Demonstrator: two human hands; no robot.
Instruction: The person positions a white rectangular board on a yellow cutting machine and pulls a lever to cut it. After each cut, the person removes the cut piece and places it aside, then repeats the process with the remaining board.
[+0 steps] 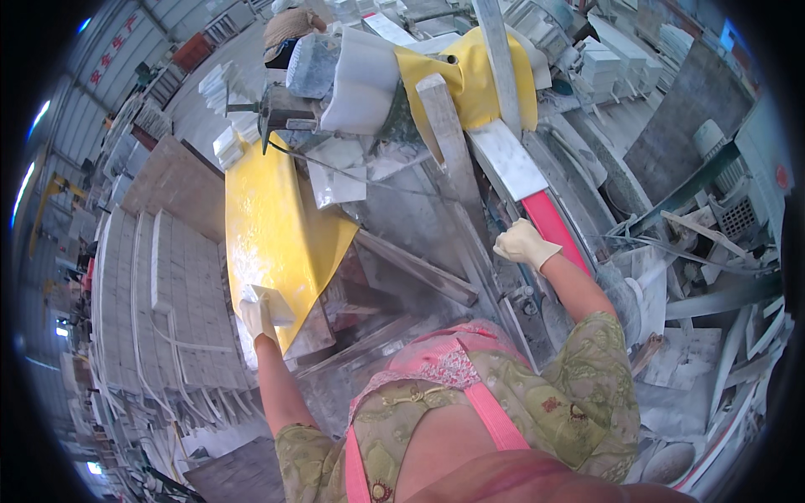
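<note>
My left hand, in a pale glove, grips a small white stone block at the near edge of a yellow sheet that covers part of the dusty cutting machine. My right hand, also gloved, rests closed on a grey metal rail beside a red bar. A long pale stone strip runs away from me toward a second yellow cover at the back.
Stacks of white stone tiles stand on my left. Stone offcuts and broken slabs lie on my right. Another person works at the far end. A wet grey machine bed lies between my hands.
</note>
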